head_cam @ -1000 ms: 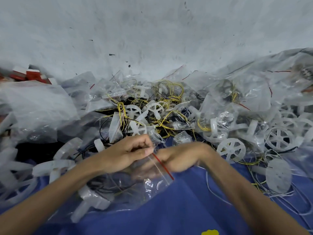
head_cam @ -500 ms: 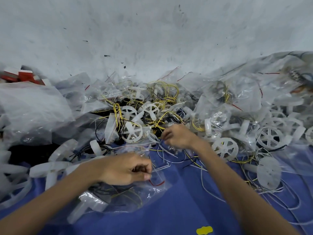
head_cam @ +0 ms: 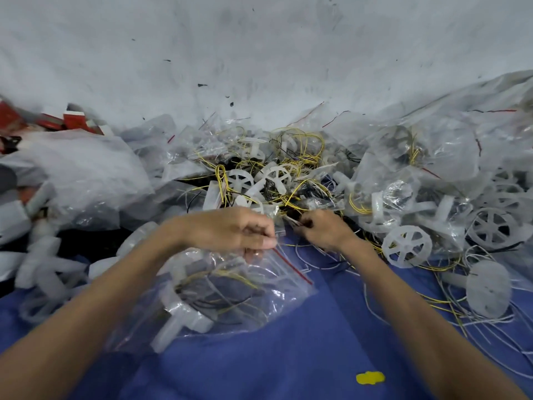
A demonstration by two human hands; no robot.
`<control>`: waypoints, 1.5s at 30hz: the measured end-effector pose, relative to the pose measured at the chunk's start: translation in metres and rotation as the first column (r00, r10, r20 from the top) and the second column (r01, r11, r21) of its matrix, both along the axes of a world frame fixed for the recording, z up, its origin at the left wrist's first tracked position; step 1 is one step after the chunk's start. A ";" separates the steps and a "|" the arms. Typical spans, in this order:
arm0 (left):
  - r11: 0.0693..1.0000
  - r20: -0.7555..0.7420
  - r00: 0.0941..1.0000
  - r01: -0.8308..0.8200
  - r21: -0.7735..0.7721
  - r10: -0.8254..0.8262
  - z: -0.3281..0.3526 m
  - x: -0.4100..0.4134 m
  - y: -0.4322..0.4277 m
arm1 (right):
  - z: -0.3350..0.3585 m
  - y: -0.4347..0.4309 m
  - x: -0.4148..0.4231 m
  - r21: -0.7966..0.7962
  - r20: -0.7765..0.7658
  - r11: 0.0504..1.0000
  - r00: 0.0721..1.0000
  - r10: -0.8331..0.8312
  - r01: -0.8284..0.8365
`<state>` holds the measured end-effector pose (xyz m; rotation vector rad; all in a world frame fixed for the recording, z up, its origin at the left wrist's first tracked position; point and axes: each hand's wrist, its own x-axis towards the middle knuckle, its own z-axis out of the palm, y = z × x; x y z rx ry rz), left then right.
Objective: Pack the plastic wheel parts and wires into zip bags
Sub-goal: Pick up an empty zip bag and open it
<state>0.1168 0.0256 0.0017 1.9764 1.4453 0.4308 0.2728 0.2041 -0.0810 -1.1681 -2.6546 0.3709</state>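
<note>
A clear zip bag [head_cam: 230, 295] with a red seal strip lies on the blue cloth [head_cam: 288, 356]; it holds white wheel parts and thin wires. My left hand [head_cam: 233, 230] pinches the bag's mouth near the red strip. My right hand [head_cam: 323, 229] is just to the right, its fingers curled around a small bundle of dark and yellow wires at the edge of the pile. Behind both hands a heap of white spoked wheels [head_cam: 277, 176] and yellow wires [head_cam: 300, 145] is spread out. A loose wheel [head_cam: 406, 245] lies to the right.
Filled and crumpled clear bags [head_cam: 427, 157] are stacked at the right and at the left [head_cam: 78, 174]. Red-and-white boxes [head_cam: 72, 119] sit far left by the white wall. A flat white disc [head_cam: 487, 288] and loose white wires lie right.
My left hand has lifted the bag's mouth up and toward the pile. My right hand stayed at the pile's edge and closed on wires, now close to the left hand.
</note>
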 end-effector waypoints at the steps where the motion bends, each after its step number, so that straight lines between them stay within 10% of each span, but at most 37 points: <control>1: 1.000 -0.008 1.000 0.005 0.000 -0.005 0.009 -0.001 0.004 | 0.000 0.003 0.002 -0.028 -0.020 1.000 1.000 -0.003 0.002; 24: 0.991 -0.221 0.971 0.073 -0.111 -0.096 0.030 0.023 0.023 | -0.005 -0.008 0.016 -0.129 -0.215 0.991 0.977 0.013 -0.041; 29: 0.992 -0.231 0.971 0.030 -0.123 -0.058 0.034 0.020 0.020 | 0.028 -0.008 0.035 -0.583 -0.622 0.760 0.759 -0.191 -0.286; 33: 0.991 -0.233 0.972 0.003 -0.136 -0.035 0.035 0.018 0.017 | 0.040 -0.005 0.044 -0.656 -0.722 0.604 0.611 -0.325 -0.453; 45: 0.991 -0.227 0.972 0.027 -0.128 -0.056 0.040 0.027 0.017 | 0.066 -0.009 0.046 -0.593 -0.773 0.606 0.586 -0.244 -0.530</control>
